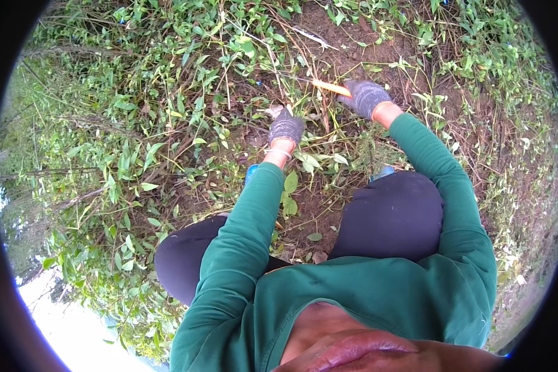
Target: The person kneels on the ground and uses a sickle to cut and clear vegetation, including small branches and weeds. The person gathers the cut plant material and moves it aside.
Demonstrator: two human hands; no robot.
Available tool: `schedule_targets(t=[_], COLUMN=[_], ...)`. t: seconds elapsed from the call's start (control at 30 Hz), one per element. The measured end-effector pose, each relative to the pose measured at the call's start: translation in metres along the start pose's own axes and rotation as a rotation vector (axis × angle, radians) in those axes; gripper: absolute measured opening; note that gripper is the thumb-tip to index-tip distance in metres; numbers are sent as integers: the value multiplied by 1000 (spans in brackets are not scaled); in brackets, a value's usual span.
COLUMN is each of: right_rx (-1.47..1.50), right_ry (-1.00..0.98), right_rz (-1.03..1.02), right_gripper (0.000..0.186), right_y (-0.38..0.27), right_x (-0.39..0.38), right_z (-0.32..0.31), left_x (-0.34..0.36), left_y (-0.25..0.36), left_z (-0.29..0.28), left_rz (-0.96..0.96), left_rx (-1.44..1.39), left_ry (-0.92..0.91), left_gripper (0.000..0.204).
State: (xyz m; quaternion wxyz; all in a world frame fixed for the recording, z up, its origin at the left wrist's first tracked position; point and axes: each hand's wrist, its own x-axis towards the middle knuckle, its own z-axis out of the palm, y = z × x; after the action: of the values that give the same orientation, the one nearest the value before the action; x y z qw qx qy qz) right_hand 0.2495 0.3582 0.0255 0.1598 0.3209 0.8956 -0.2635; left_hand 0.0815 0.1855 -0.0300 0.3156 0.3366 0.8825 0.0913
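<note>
My right hand (365,98), in a grey knit glove, is closed round the orange handle of a sickle (332,87). Its thin blade points left, and its far end is hard to make out among the stems. Lower and to the left, my left hand (286,128), gloved the same way, reaches down into the weeds (310,162). Its fingers look bunched together at the base of the plants; what they hold, if anything, is hidden. A pale dry leaf (274,111) lies beside its fingertips. The sickle blade passes above and beyond this hand, apart from it.
My bent knees (390,214) rise on both sides below my hands, with blue footwear (252,174) showing beside my left forearm. Dense green plants (149,124) cover the left. Brown soil (378,46) with dry stems shows at the far middle and right.
</note>
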Motion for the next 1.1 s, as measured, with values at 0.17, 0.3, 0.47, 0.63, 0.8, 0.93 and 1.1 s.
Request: schedule_targets(t=[0.17,0.3,0.47,0.63,0.8,0.93,1.1], right_rx=[30,-25,72,212,243,110,-19], right_ry=[207,103,250,-14,92,121,-7], right_rz=[-229,-8,315,740,482,-42,206], right_gripper=[36,36,44,42,42,39,36], right_y=[-57,-15,134,236,99,32,107], right_x=[9,22,-103,-291,-238,-131,-132], right_z=[-24,-18,72,207,60,27,73], left_x=[0,-6,-5,-17,-62,-81,-104], left_y=[-8,4,2,24,17,31,51], left_z=[21,13,13,26,48,59,17], left_rz=[-1,33,37,165,216,200,242], left_rx=[-95,-99,37,220,378,404,295], left_ry=[36,47,26,-138,-310,-336,-326], left_gripper=[48,48,44,41,38,42,49])
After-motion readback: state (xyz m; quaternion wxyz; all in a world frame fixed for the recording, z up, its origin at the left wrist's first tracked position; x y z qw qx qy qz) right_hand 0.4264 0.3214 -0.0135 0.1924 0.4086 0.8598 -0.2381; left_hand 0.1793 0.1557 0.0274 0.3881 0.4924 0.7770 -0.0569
